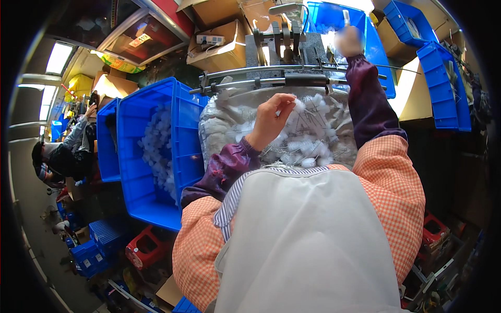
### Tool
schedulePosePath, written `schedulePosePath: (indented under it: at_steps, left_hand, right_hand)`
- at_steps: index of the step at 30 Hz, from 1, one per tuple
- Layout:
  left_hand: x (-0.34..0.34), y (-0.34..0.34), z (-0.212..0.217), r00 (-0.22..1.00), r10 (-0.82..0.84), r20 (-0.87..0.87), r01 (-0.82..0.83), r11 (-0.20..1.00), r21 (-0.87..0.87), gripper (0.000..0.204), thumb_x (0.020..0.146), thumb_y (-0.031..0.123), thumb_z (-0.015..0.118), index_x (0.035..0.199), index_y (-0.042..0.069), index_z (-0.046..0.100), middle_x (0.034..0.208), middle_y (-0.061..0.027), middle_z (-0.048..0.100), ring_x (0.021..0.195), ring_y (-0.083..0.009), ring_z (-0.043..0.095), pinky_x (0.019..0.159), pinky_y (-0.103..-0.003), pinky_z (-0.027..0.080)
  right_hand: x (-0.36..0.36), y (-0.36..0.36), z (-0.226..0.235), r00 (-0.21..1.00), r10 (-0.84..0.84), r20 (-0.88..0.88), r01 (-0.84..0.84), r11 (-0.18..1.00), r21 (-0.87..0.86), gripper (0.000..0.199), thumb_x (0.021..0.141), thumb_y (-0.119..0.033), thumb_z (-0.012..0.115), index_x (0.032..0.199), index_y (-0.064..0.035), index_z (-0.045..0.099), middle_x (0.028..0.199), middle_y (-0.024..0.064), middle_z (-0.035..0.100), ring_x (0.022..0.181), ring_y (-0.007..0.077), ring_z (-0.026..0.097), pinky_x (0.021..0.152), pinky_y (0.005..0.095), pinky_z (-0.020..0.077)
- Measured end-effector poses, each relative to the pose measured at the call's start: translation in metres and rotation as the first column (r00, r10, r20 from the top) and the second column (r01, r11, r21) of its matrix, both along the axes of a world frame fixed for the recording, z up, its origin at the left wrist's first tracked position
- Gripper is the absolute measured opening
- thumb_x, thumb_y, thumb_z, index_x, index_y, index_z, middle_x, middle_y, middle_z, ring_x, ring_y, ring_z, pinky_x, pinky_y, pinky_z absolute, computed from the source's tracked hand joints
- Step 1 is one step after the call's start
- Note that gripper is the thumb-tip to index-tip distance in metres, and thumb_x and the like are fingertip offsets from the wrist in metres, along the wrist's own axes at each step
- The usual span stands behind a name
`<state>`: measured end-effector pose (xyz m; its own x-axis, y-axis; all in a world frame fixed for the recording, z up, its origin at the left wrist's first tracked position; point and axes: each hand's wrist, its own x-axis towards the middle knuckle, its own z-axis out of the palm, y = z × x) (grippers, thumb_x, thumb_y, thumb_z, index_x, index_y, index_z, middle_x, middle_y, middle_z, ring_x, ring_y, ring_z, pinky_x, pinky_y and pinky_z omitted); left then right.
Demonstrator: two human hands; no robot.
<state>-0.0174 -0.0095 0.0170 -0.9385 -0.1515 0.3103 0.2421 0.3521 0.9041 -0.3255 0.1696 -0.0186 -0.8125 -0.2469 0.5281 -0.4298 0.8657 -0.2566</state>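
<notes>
My left hand is over a cloth-lined holder heaped with small white translucent plastic pieces and thin metal pins. Its thumb and fingers are pinched together. Whitish material shows at the fingertips, but whether it is held or lies behind them I cannot tell. Stretched far forward, my right hand is at the near side of a blue bin with pale pieces inside. Motion smears its fingers. A pale narrow shape shows just beyond it, and whether the hand grips it is unclear.
Metal rods and a dark machine fixture cross beyond the holder. To my left stands a large blue bin of white pieces. Cardboard boxes and blue trays are farther off. Another person is at far left.
</notes>
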Motion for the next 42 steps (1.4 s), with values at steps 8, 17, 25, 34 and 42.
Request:
schedulePosePath:
  at_steps: [8, 17, 25, 34, 42]
  left_hand:
    - [-0.015, -0.005, 0.007, 0.996, 0.075, 0.057, -0.074, 0.997, -0.020, 0.023, 0.078, 0.006, 0.064, 0.100, 0.000, 0.059, 0.095, -0.0112, 0.065, 0.079, -0.0182, 0.064, 0.069, -0.027, 0.051]
    - [0.034, -0.023, -0.019, 0.882, -0.231, 0.411, 0.469, 0.524, -0.711, 0.028, 0.064, 0.016, 0.069, 0.092, 0.012, 0.064, 0.107, -0.0069, 0.055, 0.103, -0.0256, 0.047, 0.086, -0.038, 0.036]
    - [0.029, -0.019, -0.040, 0.906, -0.237, 0.352, 0.424, 0.464, -0.778, 0.003, 0.069, 0.014, 0.063, 0.071, 0.012, 0.062, 0.079, -0.0022, 0.056, 0.087, -0.0225, 0.051, 0.073, -0.036, 0.041]
    - [0.027, -0.019, -0.035, 0.934, -0.287, 0.215, 0.349, 0.585, -0.733, 0.008, 0.072, 0.013, 0.061, 0.071, 0.006, 0.059, 0.079, -0.0063, 0.056, 0.079, -0.0246, 0.053, 0.070, -0.035, 0.045]
    - [0.026, -0.031, -0.024, 0.921, -0.246, 0.302, 0.388, 0.649, -0.654, 0.010, 0.071, 0.013, 0.066, 0.072, 0.007, 0.057, 0.082, -0.0052, 0.054, 0.082, -0.0245, 0.054, 0.069, -0.035, 0.046]
  right_hand:
    - [0.141, -0.033, 0.037, -0.060, 0.818, 0.571, -0.596, 0.430, -0.678, 0.036, 0.091, -0.024, 0.052, 0.117, 0.0009, 0.052, 0.096, 0.0027, 0.061, 0.087, 0.0088, 0.051, 0.078, 0.0254, 0.0433]
    - [0.051, -0.061, -0.036, 0.952, 0.261, 0.159, -0.278, 0.956, 0.090, 0.017, 0.083, -0.019, 0.054, 0.096, -0.0112, 0.061, 0.093, 0.0084, 0.059, 0.094, 0.0283, 0.054, 0.082, 0.0383, 0.0436]
    - [0.038, -0.071, -0.044, 0.948, 0.264, 0.175, -0.292, 0.944, 0.153, 0.018, 0.082, -0.023, 0.055, 0.095, -0.0137, 0.062, 0.095, 0.0045, 0.060, 0.101, 0.0255, 0.050, 0.085, 0.0381, 0.0419]
    - [0.031, -0.072, -0.039, 0.918, 0.246, 0.312, -0.304, 0.940, 0.152, 0.023, 0.084, -0.027, 0.053, 0.103, -0.0184, 0.062, 0.104, 0.0023, 0.062, 0.105, 0.0226, 0.050, 0.086, 0.0392, 0.0374]
    - [0.052, -0.052, -0.023, 0.933, -0.043, 0.358, -0.068, 0.954, 0.293, 0.040, 0.078, -0.044, 0.055, 0.107, -0.0186, 0.062, 0.113, 0.0056, 0.056, 0.112, 0.0242, 0.043, 0.094, 0.0416, 0.0286]
